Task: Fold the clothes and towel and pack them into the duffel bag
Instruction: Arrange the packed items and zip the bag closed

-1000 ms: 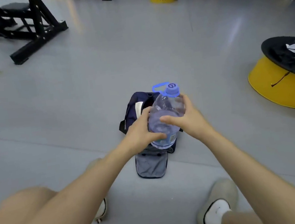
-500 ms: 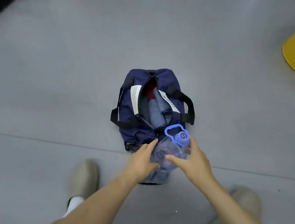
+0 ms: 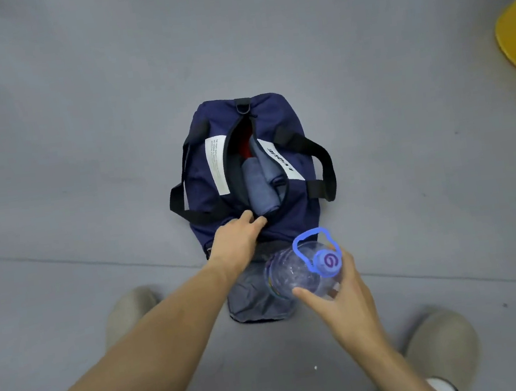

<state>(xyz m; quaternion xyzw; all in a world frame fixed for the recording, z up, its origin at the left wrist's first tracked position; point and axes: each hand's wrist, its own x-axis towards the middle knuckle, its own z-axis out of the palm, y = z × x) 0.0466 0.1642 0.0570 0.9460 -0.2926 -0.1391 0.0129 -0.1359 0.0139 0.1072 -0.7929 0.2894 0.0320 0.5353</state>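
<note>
Duffel bag [image 3: 202,176] sits unzipped, folded clothes [image 3: 260,185] already inside. Left hand [image 3: 239,240] grips its near rim, right hand [image 3: 345,308] wraps a water bottle [image 3: 295,272] — likely next in.

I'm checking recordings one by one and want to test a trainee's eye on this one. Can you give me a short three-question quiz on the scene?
1. True or false: the navy duffel bag is zipped shut on top.
2. Which hand holds the clear water bottle? A) left B) right C) both
3. Fill in: beyond the folded blue-grey clothes in the bag, a ___ item shows.

Key
1. False: the top gapes open.
2. B: the right hand holds it, and the left hand grips the near edge of the bag's opening.
3. Red: the red item lies at the far end.
</note>
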